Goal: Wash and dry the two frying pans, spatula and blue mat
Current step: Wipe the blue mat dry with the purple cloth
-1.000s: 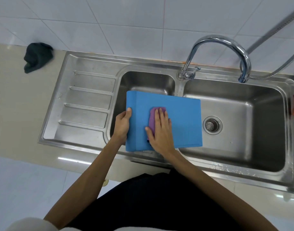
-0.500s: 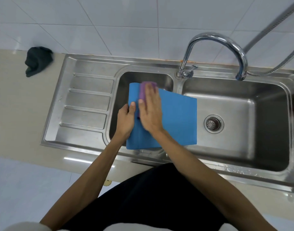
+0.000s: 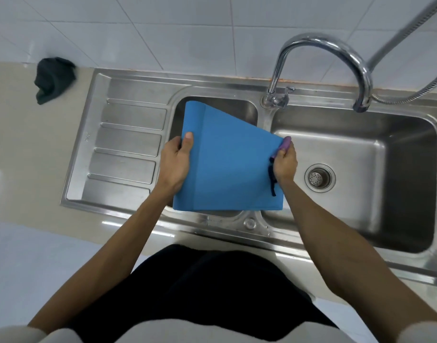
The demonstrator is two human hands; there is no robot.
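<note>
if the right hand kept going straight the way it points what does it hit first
Probably the faucet base on the sink's back rim. The right hand, gripping a purple sponge at the blue mat's right edge, points roughly toward it; height is hard to judge.

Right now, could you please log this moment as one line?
left hand: grips blue mat, left edge | right hand: holds purple sponge at its right edge | sink: under mat

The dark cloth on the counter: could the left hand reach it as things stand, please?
Probably, but not at once: the left hand grips the blue mat by its edge. Once freed, only the drainboard lies between it and the dark cloth.
</note>
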